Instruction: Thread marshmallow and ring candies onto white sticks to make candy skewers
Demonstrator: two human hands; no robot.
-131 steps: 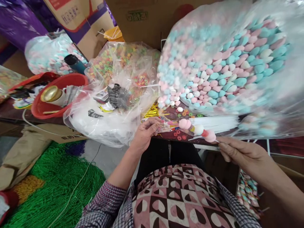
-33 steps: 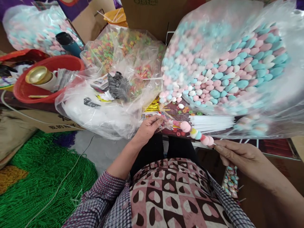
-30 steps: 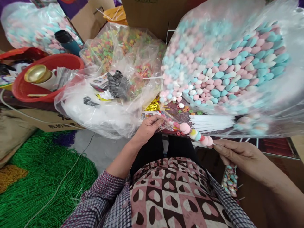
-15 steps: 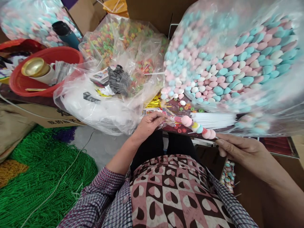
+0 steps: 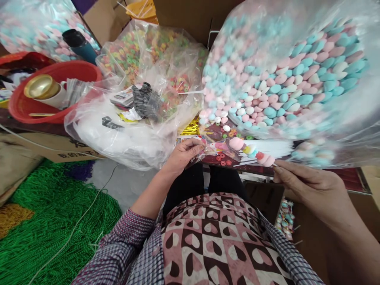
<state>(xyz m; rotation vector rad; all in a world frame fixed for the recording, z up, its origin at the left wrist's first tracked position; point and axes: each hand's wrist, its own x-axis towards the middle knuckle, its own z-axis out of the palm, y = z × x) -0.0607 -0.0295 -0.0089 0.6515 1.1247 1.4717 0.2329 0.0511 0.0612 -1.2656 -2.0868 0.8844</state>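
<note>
With the thumb and fingers of our right hand [image 5: 308, 186] we pinch the stick end of a candy skewer [image 5: 265, 159], held slanting over the table's [image 5: 211, 159] front edge. Our left hand [image 5: 186, 156] is closed, fingertips together, on what looks like a clear wrapper [image 5: 211, 148]; glare blurs how far the skewer's other end reaches into it. Red candy rings [image 5: 223, 162] lie by the front edge, white sticks [image 5: 274, 146] just behind the skewer, and a big marshmallow bag [image 5: 297, 83] fills the table's right side.
</note>
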